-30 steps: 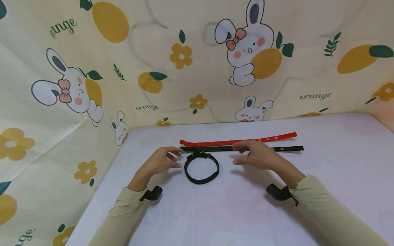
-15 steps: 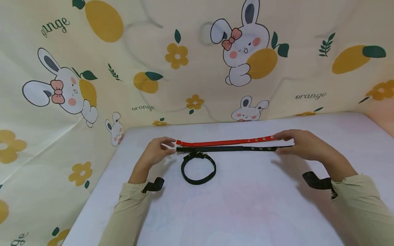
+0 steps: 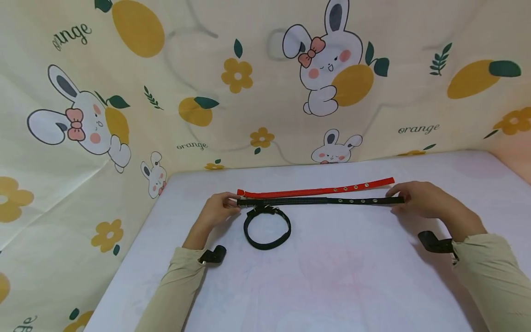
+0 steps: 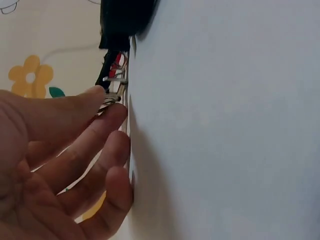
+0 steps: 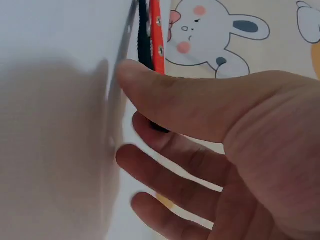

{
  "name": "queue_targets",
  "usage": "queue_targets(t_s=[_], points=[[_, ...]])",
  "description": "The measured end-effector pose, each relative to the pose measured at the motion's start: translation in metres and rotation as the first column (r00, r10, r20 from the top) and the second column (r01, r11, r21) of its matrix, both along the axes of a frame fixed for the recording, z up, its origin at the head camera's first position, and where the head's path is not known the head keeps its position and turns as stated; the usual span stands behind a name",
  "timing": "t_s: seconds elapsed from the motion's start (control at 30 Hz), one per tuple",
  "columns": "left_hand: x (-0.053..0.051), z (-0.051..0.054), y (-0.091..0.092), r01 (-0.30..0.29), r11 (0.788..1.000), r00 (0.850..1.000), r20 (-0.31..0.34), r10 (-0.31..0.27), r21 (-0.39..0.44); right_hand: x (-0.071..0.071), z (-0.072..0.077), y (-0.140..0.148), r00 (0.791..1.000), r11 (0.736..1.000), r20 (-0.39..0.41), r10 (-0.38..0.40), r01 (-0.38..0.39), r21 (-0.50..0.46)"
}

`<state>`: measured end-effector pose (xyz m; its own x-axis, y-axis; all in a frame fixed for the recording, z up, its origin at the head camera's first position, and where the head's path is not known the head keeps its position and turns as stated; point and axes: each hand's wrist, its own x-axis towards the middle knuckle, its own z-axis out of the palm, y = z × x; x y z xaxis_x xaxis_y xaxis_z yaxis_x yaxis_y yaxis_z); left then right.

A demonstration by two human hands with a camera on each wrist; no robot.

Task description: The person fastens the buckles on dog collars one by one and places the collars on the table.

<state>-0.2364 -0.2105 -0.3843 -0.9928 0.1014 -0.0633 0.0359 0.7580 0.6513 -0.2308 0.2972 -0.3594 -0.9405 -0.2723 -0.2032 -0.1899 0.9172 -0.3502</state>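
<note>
A black collar (image 3: 307, 201) with metal eyelets lies stretched out straight across the white table. My left hand (image 3: 217, 207) pinches its buckle end between thumb and index finger; the metal buckle (image 4: 116, 80) shows just past the fingertips in the left wrist view. At the other end my right hand (image 3: 427, 199) holds the tip, the thumb crossing over the black strap in the right wrist view. Just behind lies a red collar (image 3: 290, 192), also straight, touched by neither hand. A second black collar (image 3: 267, 246), fastened into a ring, sits in front, close to the straight black one.
The white table (image 3: 315, 281) reaches forward to a patterned cloth backdrop (image 3: 257, 92) with rabbits and oranges. The cloth also rises along the left side. A dark wrist camera (image 3: 213, 254) sits on the left wrist, another camera (image 3: 434, 242) on the right.
My right hand has swung right from above the collars' middle to the black collar's tip. My left hand has come in onto its buckle end. The collars stay in place on the table.
</note>
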Motion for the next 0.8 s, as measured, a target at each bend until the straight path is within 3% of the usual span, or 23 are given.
queue_targets(t_s=[0.17,0.33,0.5,0.63,0.8], points=[[-0.0005,-0.0017,0.0036,-0.011,1.000,0.999,-0.040,0.011,-0.009,-0.0014,-0.0011,-0.0020,0.999,0.999,-0.043,0.027,-0.029,-0.031],[0.0002,-0.0040,0.0037,-0.035,0.999,0.999,-0.018,0.035,0.000,-0.0012,-0.0020,-0.0013,0.998,0.996,-0.046,0.047,-0.050,-0.076],[0.0014,-0.0055,0.0047,-0.071,0.997,0.997,-0.030,0.071,0.006,-0.0001,-0.0027,-0.0030,0.982,0.991,-0.175,0.067,-0.087,-0.107],[0.0020,-0.0061,0.0058,-0.070,0.997,0.996,-0.053,0.072,0.027,-0.0003,-0.0016,-0.0039,0.961,0.988,-0.271,0.047,-0.084,-0.126],[0.0029,-0.0037,0.0058,-0.062,0.998,0.998,-0.028,0.063,0.033,-0.0014,0.0013,-0.0045,0.967,0.980,-0.255,-0.007,-0.043,-0.192]])
